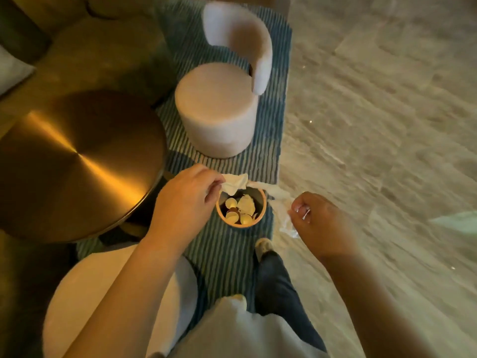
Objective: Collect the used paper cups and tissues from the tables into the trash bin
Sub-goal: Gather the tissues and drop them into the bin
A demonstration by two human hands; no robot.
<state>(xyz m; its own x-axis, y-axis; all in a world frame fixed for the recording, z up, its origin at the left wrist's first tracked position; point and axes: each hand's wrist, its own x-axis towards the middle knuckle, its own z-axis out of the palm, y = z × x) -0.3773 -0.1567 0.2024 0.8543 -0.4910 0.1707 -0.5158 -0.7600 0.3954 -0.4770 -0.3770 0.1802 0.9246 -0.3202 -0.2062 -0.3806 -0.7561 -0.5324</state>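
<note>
A small round trash bin [261,214] stands on the striped rug below me, with several paper cups [231,202] and a crumpled tissue [247,202] inside. My left hand [185,200] pinches a white tissue [235,184] right above the bin's left rim. My right hand [320,223], just right of the bin, grips another crumpled white tissue [282,202] that trails from its fingers toward the bin's rim.
A round brass table [74,164] stands at the left. A pale round chair [219,109] sits beyond the bin on the blue striped rug [268,140], and another pale seat [116,301] is near my left side. Stone floor [374,125] spreads to the right.
</note>
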